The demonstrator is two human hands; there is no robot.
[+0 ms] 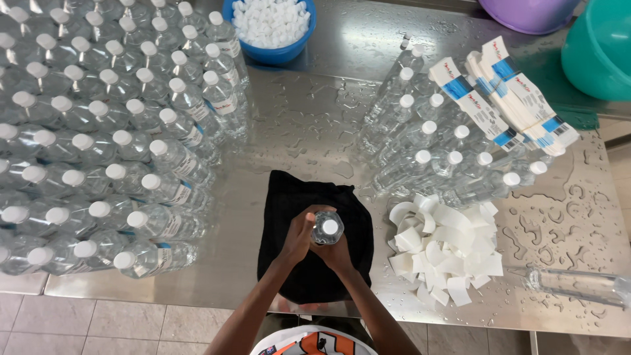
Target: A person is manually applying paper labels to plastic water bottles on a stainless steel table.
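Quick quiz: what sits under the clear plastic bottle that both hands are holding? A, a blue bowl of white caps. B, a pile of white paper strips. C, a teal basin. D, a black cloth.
D: the clear plastic bottle with a white cap, gripped by the left hand and right hand, stands over the black cloth spread on the wet steel table.

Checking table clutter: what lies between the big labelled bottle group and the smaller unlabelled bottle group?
In the head view, wet bare steel table, then nearer the person a black cloth.
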